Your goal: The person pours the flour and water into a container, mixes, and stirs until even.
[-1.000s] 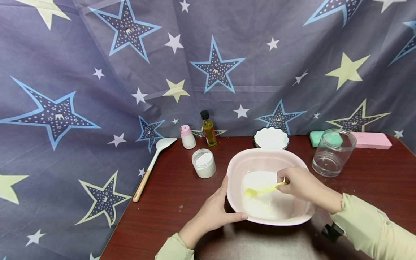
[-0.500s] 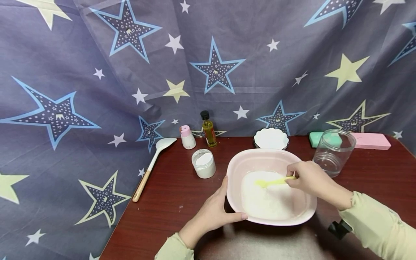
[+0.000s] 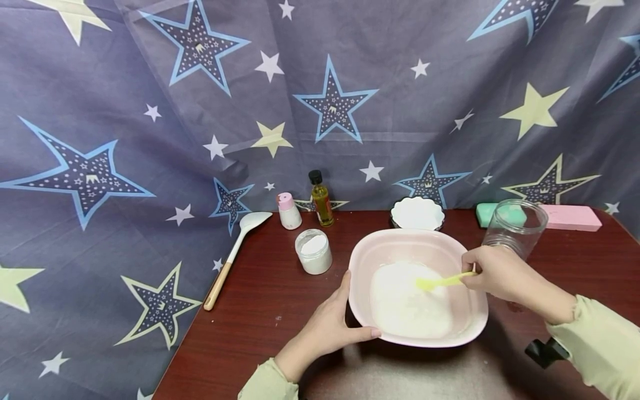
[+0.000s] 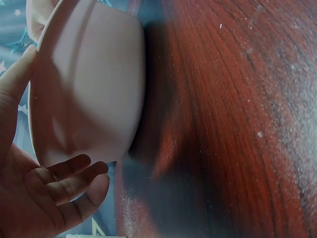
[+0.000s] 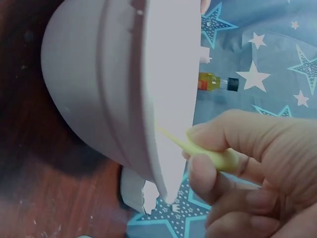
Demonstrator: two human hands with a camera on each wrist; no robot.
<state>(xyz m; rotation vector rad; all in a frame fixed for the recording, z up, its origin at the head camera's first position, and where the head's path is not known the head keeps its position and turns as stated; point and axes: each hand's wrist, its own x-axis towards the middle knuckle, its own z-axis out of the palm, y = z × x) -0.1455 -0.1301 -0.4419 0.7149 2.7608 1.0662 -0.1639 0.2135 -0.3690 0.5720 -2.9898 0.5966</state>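
Note:
A pale pink basin (image 3: 407,247) with white contents (image 3: 407,311) stands on the table in the head view. My left hand (image 3: 330,322) holds its left front corner, thumb along the front rim and fingers against the side; the left wrist view shows the fingers (image 4: 77,181) bent at the basin wall. In my right hand (image 3: 500,278), thumb and fingers pinch the handle of a yellow spoon (image 3: 445,281). The spoon's head is over the white contents inside the basin. From the right wrist, the basin wall (image 5: 74,84) hides that end of the spoon.
Behind the basin are a jar of white powder (image 3: 315,255), a pink-capped shaker (image 3: 288,211), an oil bottle (image 3: 322,203) and a scalloped white dish (image 3: 417,214). A ladle (image 3: 235,253) lies left. A glass jar (image 3: 520,228) and green (image 3: 485,214) and pink blocks (image 3: 572,216) stand right.
My right hand has moved right with the yellow spoon, from over the basin's middle to its right rim. My left hand and the basin have stayed in place.

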